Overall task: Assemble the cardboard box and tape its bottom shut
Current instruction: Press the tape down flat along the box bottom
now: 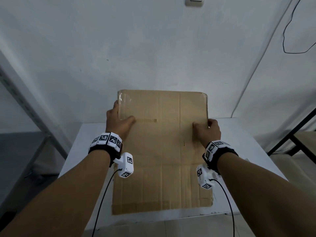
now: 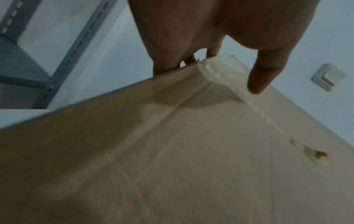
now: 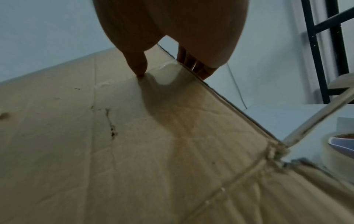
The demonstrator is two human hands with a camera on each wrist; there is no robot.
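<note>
The left hand grips the left edge of the flattened cardboard box, thumb on top and fingers curled behind; the right hand pinches the right edge likewise. The box leans up off the white table, still collapsed: nothing assembled or newly taped, though old clear tape clings. A tape roll waits nearby. No legible writing.
</note>
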